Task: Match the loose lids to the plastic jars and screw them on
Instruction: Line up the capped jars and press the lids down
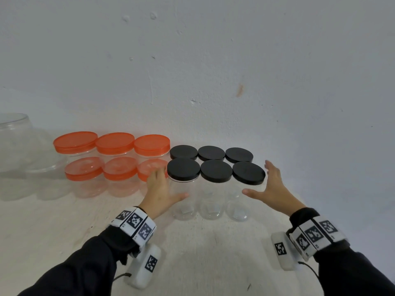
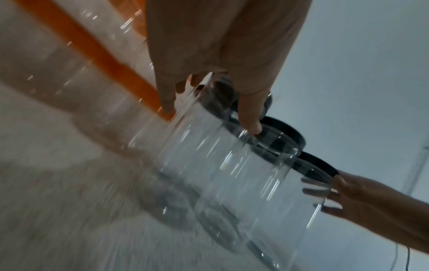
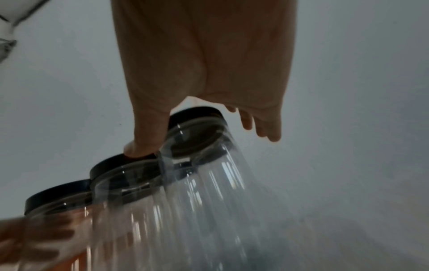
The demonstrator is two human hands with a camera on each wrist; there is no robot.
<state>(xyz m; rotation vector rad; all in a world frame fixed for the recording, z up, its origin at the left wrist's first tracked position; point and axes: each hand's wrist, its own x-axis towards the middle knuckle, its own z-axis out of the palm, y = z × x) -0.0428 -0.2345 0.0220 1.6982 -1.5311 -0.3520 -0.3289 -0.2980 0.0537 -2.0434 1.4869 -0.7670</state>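
Six clear plastic jars with black lids stand in two rows at the centre; the front row has lids at left (image 1: 183, 169), middle (image 1: 216, 170) and right (image 1: 248, 173). To their left stand several clear jars with orange lids (image 1: 115, 143), also in two rows. My left hand (image 1: 159, 189) is open against the left side of the front-left black-lidded jar (image 2: 209, 146), thumb in front of it. My right hand (image 1: 270, 186) is open beside the front-right jar (image 3: 209, 174), fingers straight, thumb across its front. Neither hand holds a lid.
A large clear plastic bowl (image 1: 17, 142) sits at the far left against the wall. The white wall (image 1: 213, 60) rises directly behind the jars. Bare pale tabletop (image 1: 203, 253) stretches between the jars and me.
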